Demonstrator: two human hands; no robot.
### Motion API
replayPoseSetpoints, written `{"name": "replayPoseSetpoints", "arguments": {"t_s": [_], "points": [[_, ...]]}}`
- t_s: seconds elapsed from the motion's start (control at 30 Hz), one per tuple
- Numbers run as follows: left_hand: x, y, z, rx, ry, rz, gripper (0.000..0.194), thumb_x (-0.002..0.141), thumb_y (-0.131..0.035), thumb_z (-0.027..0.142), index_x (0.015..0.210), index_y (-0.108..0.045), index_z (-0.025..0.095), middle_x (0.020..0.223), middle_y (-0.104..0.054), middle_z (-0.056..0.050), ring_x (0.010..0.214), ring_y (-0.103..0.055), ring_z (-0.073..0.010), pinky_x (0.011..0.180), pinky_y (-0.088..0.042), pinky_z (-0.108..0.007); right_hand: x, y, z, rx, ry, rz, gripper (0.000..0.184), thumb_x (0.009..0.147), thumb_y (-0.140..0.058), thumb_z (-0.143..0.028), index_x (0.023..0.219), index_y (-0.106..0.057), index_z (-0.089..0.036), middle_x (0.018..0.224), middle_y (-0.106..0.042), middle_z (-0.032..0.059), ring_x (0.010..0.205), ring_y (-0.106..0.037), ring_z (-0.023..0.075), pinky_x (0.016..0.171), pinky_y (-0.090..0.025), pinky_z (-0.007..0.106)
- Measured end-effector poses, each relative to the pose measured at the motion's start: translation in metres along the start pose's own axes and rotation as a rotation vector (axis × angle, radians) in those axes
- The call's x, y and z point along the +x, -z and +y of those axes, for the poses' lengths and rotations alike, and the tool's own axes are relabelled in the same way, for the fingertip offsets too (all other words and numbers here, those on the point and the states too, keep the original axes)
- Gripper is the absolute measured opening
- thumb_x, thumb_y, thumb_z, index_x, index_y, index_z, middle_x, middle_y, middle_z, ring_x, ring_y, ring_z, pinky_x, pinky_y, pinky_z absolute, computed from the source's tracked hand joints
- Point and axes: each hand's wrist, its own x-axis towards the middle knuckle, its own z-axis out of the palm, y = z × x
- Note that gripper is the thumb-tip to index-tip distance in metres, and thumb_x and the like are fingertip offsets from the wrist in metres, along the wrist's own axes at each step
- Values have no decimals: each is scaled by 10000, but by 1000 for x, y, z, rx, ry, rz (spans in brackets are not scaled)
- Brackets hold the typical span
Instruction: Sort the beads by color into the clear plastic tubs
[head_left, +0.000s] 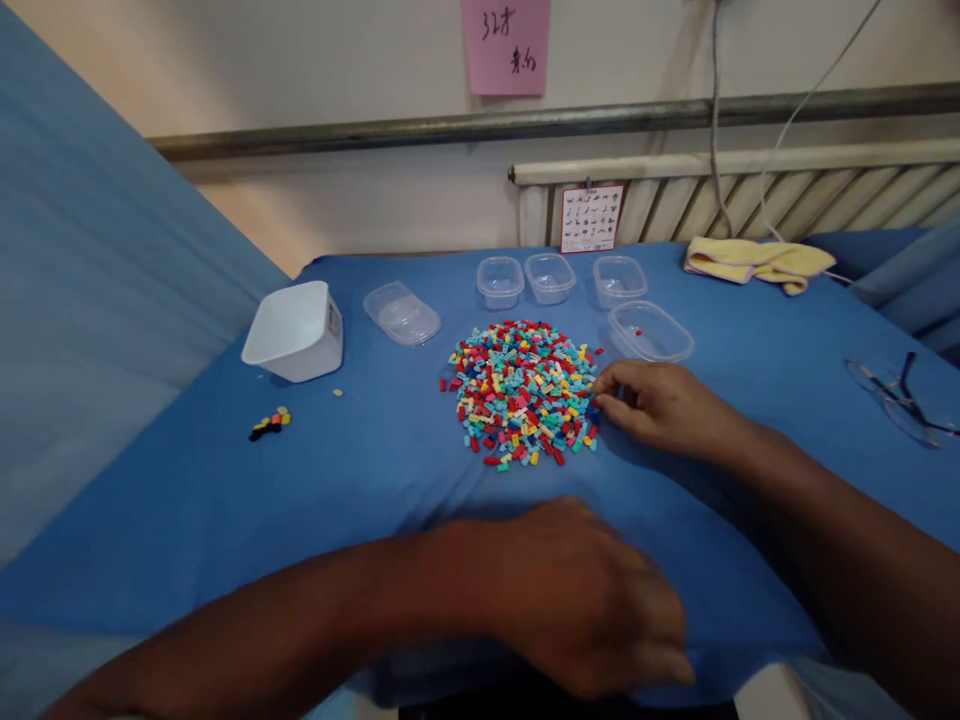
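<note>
A round pile of tiny coloured building bricks lies on the blue cloth, mixed red, turquoise, yellow and blue. At the pile's right edge is my right hand, its thumb and forefinger drawn together among the outer bricks. Whatever is between those fingertips is too small to make out. Nearer to me, my left hand hangs low over the table's front, back of the hand up. Motion smears its fingers, which bend downward, and no held object shows there. Right behind the pile stands an open clear tub with a small red piece inside.
Three clear tubs stand along the back. Clear lids and a white bin are on the left, near a few black and yellow bricks. A yellow cloth and glasses lie on the right. A radiator borders the back.
</note>
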Motion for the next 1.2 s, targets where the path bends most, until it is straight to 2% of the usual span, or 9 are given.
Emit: {"name": "replayPoseSetpoints", "arguments": {"t_s": [0.1, 0.2, 0.33, 0.53, 0.73, 0.87, 1.0, 1.1, 1.2], "points": [[10, -28, -1, 84, -132, -195, 217, 1101, -592, 332, 959, -694, 203, 1058, -782, -28, 854, -712, -156, 622, -527, -346, -1, -1, 2, -29, -9, -72, 126, 971, -668, -246, 1060, -755, -223, 925, -774, 39, 754, -662, 186, 711, -445, 319], [11, -53, -14, 102, -234, -283, 216, 1063, -625, 363, 1025, -728, 177, 1127, -777, -37, 906, -717, -167, 621, -564, -336, 0, -6, 4, -10, -18, -75, 122, 952, -673, -215, 1050, -744, -220, 970, -781, 48, 776, -676, 190, 731, -458, 323], [5, -60, -29, 89, -261, -166, 196, 1063, -647, 336, 1089, -749, 171, 1164, -777, -46, 949, -720, -173, 678, -568, -340, 1, -9, 0, 21, -14, -41, 182, 955, -677, -213, 1119, -756, -223, 925, -766, 44, 754, -671, 193, 713, -467, 327], [9, -34, -30, -91, -128, -31, 363, 1151, -531, 405, 1054, -772, 151, 942, -779, -11, 788, -677, -133, 621, -500, -298, 1, 9, -8, -42, 125, 160, 172, 1052, -623, -267, 1165, -749, -235, 1023, -769, 81, 811, -690, 204, 768, -535, 358], [14, -34, -29, -71, -139, 17, 491, 1174, -473, 473, 987, -794, 153, 944, -796, -4, 744, -656, -113, 539, -458, -286, 3, 37, 27, -327, -3, 497, 168, 1052, -635, -302, 1153, -758, -246, 1001, -768, 94, 765, -686, 228, 725, -538, 397], [12, -39, -28, -63, -130, 117, 470, 1160, -524, 464, 910, -786, 164, 836, -758, 18, 718, -645, -106, 561, -462, -283, 5, 43, 46, -366, -50, 558, 184, 1032, -664, -318, 1168, -760, -241, 1039, -789, 94, 731, -692, 221, 716, -550, 400], [11, -41, -29, -77, -136, 154, 424, 1130, -593, 439, 871, -781, 160, 762, -712, 20, 683, -624, -106, 532, -433, -292, 6, 40, 41, -353, -44, 609, 189, 1039, -662, -346, 1163, -764, -246, 1030, -799, 91, 718, -677, 216, 718, -556, 395], [13, -43, -29, -59, -118, 158, 394, 1114, -621, 439, 861, -769, 176, 756, -705, 25, 678, -626, -111, 505, -405, -304, 5, 36, 29, -295, 0, 514, 198, 1062, -625, -346, 1135, -779, -246, 968, -792, 85, 738, -685, 220, 730, -543, 388], [15, -45, -29, -47, -91, 127, 354, 1093, -644, 426, 853, -753, 191, 772, -716, 25, 679, -632, -118, 503, -394, -312, 2, 30, 19, -195, 87, 258, 201, 1071, -610, -332, 1124, -784, -246, 1000, -808, 83, 778, -711, 218, 743, -536, 374]]}}
